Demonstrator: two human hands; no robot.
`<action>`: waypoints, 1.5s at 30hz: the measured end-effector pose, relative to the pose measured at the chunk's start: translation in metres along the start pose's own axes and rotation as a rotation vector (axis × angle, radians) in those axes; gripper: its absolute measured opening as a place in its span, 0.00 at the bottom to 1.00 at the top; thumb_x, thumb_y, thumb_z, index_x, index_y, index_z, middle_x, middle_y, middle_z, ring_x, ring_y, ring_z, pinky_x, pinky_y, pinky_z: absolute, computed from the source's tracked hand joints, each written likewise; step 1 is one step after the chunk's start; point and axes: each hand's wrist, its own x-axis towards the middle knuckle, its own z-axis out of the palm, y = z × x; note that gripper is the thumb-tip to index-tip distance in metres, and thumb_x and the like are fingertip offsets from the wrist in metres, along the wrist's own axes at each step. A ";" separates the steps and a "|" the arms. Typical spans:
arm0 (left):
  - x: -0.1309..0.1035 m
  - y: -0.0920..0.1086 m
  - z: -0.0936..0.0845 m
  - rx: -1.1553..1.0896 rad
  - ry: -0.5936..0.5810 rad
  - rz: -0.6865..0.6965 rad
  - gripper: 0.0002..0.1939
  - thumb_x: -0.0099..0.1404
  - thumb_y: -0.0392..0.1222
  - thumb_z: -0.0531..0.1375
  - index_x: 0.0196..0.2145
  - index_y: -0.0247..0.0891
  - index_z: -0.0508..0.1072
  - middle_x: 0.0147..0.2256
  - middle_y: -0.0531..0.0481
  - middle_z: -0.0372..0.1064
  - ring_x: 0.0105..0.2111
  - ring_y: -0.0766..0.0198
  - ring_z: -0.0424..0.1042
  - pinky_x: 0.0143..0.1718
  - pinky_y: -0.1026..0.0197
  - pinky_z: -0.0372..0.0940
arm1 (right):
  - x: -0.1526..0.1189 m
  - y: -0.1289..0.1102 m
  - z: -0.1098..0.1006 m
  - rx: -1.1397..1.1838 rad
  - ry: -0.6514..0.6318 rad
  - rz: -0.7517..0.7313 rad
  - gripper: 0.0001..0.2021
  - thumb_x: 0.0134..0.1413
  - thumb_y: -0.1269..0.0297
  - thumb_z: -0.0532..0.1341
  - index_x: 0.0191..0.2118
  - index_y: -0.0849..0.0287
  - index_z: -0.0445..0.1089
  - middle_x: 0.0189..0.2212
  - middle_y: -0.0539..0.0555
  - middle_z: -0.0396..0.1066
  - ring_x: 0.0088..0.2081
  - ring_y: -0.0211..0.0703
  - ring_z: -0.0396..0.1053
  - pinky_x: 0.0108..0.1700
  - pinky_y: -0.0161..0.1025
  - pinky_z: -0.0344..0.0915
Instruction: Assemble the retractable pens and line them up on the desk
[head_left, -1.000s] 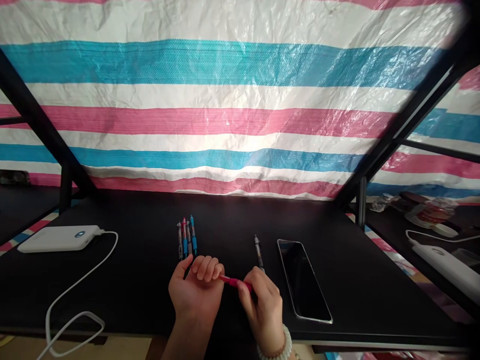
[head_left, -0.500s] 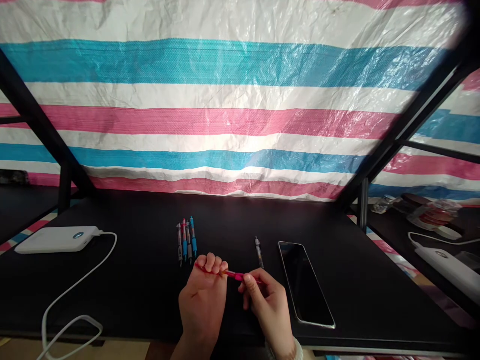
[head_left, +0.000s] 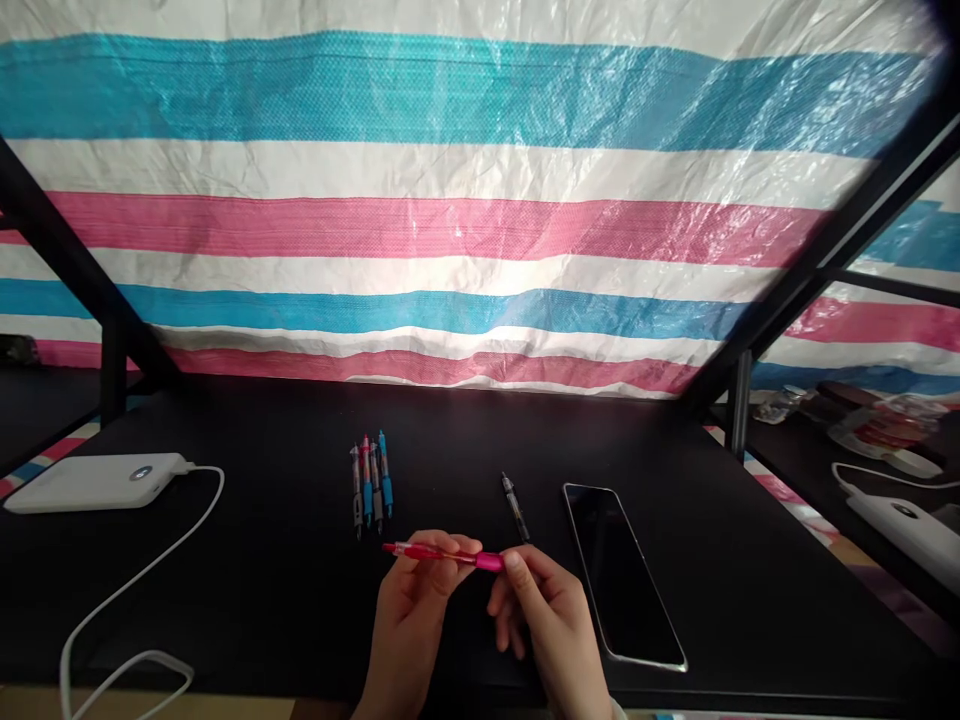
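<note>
A pink and red pen (head_left: 427, 552) lies nearly level between my two hands over the front of the black table. My left hand (head_left: 420, 600) pinches its barrel between thumb and fingers. The thumb and forefinger of my right hand (head_left: 551, 610) close on the pink grip end; the tip is hidden there. Just beyond, a single pen with a dark grip (head_left: 516, 505) lies by itself on the table. Several pens (head_left: 371, 485) with grey, blue and pink parts rest side by side to the left of it.
A black phone (head_left: 626, 580) lies right of my right hand. At the left is a white power bank (head_left: 94, 482) with a white cable (head_left: 142, 565). Black frame bars (head_left: 817, 280) slope at both sides, and a striped sheet (head_left: 450, 230) hangs behind the table (head_left: 262, 600).
My left hand has turned from a fist around the pen to a thumb-and-finger pinch, baring more of the barrel. My right hand keeps hold of the grip end. The view has shifted slightly.
</note>
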 end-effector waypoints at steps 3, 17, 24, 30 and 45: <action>0.001 -0.001 0.000 -0.028 0.079 -0.012 0.12 0.56 0.47 0.69 0.34 0.37 0.77 0.39 0.43 0.77 0.42 0.54 0.75 0.46 0.55 0.69 | 0.001 0.001 -0.001 0.038 0.008 -0.001 0.24 0.53 0.43 0.64 0.30 0.64 0.70 0.19 0.53 0.71 0.15 0.35 0.66 0.14 0.27 0.56; 0.004 -0.002 -0.001 -0.071 0.238 -0.004 0.12 0.48 0.42 0.73 0.30 0.36 0.79 0.32 0.46 0.79 0.35 0.56 0.78 0.37 0.58 0.72 | -0.004 -0.001 0.005 0.104 0.067 -0.070 0.17 0.46 0.53 0.72 0.36 0.62 0.77 0.28 0.60 0.79 0.29 0.50 0.78 0.28 0.41 0.75; 0.005 -0.002 -0.004 -0.183 0.210 0.030 0.13 0.50 0.45 0.72 0.32 0.37 0.79 0.33 0.46 0.79 0.37 0.57 0.78 0.40 0.59 0.72 | -0.002 0.001 0.003 0.193 -0.114 -0.011 0.22 0.59 0.45 0.60 0.34 0.64 0.72 0.23 0.56 0.74 0.18 0.38 0.70 0.19 0.31 0.63; 0.005 -0.001 -0.006 -0.168 0.147 0.033 0.10 0.54 0.42 0.70 0.34 0.37 0.79 0.35 0.46 0.79 0.40 0.57 0.77 0.43 0.59 0.71 | -0.003 0.003 0.004 0.089 -0.023 -0.045 0.19 0.59 0.49 0.62 0.29 0.61 0.65 0.19 0.49 0.67 0.16 0.30 0.61 0.19 0.28 0.55; 0.005 0.000 -0.005 -0.181 0.151 0.030 0.09 0.56 0.42 0.70 0.35 0.37 0.79 0.35 0.47 0.78 0.40 0.59 0.77 0.43 0.61 0.71 | -0.003 -0.001 0.004 0.121 0.023 -0.064 0.17 0.60 0.49 0.60 0.34 0.59 0.65 0.23 0.48 0.65 0.19 0.32 0.60 0.20 0.30 0.54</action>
